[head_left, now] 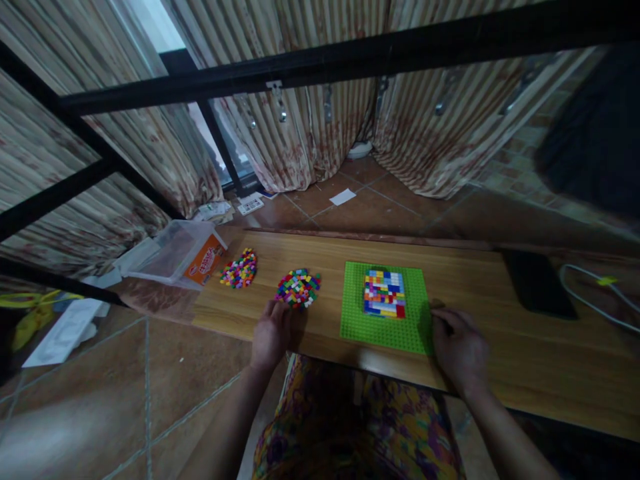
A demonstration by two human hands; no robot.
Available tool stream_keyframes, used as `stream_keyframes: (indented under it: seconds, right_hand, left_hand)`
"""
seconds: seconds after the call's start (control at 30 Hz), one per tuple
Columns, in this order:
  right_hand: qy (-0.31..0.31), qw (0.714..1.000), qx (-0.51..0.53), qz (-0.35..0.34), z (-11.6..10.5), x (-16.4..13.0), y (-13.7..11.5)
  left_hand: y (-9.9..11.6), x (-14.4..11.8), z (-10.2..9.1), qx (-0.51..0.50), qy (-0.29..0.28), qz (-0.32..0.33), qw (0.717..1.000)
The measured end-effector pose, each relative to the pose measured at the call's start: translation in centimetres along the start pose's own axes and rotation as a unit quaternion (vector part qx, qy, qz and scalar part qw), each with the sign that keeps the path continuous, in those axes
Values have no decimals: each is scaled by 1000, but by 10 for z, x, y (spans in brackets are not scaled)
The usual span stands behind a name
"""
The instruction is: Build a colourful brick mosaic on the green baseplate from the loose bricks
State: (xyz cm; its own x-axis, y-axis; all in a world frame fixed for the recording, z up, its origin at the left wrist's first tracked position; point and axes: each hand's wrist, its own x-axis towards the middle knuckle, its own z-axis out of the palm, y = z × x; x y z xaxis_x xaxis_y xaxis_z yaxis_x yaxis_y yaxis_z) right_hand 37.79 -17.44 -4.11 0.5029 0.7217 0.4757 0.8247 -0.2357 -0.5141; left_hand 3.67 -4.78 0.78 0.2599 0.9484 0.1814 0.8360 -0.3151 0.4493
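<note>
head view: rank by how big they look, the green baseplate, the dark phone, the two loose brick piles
1. green baseplate
2. dark phone
3. The near brick pile and the far brick pile look about alike; not ranked.

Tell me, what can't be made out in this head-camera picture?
- Left hand fingertips: curled against the nearer brick pile, so any brick held is hidden.
- Right hand: covers the green baseplate corner.
- Clear box label: too small to read.
- Dark shape, top right: blurred, cut by the edge.

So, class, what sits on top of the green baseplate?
A block of small coloured bricks is on the green baseplate. The right hand covers the plate's near right corner, hiding anything there.
</note>
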Motion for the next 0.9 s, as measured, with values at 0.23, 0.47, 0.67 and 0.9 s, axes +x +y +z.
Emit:
stream_keyframes:
  seconds: [0.23, 0.47, 0.67, 0.9]
  right_hand:
    - [3, 1000, 14, 19, 1, 1, -2]
    - [1, 1000, 25, 18, 1, 2, -3]
    - [-11, 999, 24, 33, 0, 3, -5]
    - [-7, 999, 27, 37, -1, 4, -8]
  left_hand:
    - [37, -3, 9, -73, -7, 5, 997]
    - [90, 20, 44, -337, -69, 19, 939]
    - [113, 36, 55, -368, -108, 36, 923]
    - [118, 44, 60, -362, -100, 109, 920]
